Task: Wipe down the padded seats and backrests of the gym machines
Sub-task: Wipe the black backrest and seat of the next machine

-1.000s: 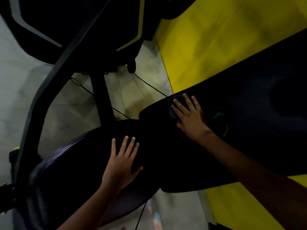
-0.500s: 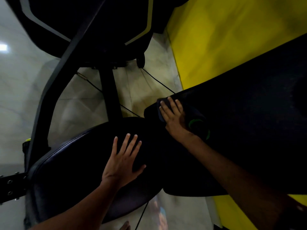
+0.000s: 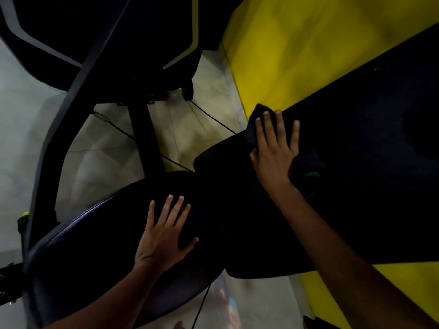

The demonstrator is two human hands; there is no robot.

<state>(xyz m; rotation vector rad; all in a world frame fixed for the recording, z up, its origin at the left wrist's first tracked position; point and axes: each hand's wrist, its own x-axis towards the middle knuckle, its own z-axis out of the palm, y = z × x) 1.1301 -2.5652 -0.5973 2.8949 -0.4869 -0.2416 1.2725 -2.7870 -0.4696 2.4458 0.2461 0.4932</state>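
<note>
Seen from above, two black padded surfaces of a gym machine meeting near the middle of the view. Left hand [image 3: 164, 236] laid flat on the rounded black seat pad [image 3: 95, 245], fingers straight and slightly spread, thumb out to the side, gripping nothing. Right hand [image 3: 275, 150] pressed flat on a dark cloth [image 3: 255, 124] against the long black backrest pad [image 3: 356, 174], fingers straight and close together, not curled round the cloth. Cloth bunched under the fingertips and palm at the pad's upper edge, one corner poking out past the edge toward the yellow panel [image 3: 297, 43]; a bit of green print showing on the cloth just right of the wrist. Backrest pad running diagonally from the upper right down to the centre, its rounded lower end just beside the seat pad — touching or slightly overlapping, cannot tell which in the dark.

Behind the seat, a black machine frame [image 3: 78, 96] arching over a pale tiled floor [image 3: 107, 148], with a black post rising from behind the seat. Thin dark cables [image 3: 213, 119] stretched across the floor between the post and the backrest. Everything dim and a little blurred — surface detail on the pads hard to make out.
</note>
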